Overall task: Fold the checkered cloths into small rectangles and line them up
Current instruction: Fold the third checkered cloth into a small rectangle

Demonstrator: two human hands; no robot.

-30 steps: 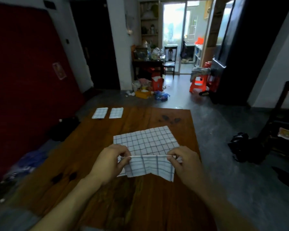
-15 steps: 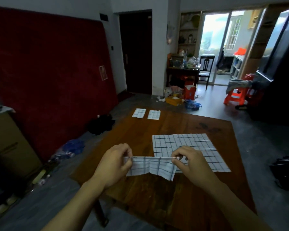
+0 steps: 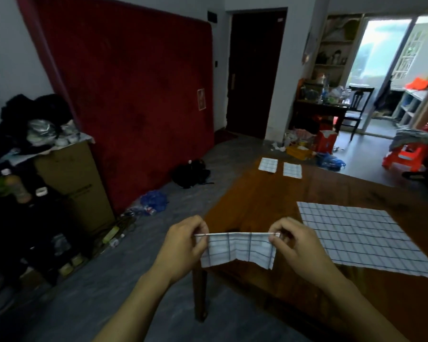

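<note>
Here, in the head view, the left hand (image 3: 183, 245) and right hand (image 3: 294, 243) each pinch a top corner of a folded checkered cloth (image 3: 237, 250), holding it taut above the wooden table's (image 3: 269, 206) near edge. An unfolded cloth (image 3: 361, 235) lies flat to the right; two folded rectangles (image 3: 279, 166) sit side by side at the far end.

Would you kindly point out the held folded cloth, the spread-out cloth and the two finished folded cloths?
Held folded cloth (image 3: 237, 250), head view: hanging middle.
Spread-out cloth (image 3: 361, 235), head view: centre.
Finished folded cloths (image 3: 268, 164), head view: left one's centre.
</note>
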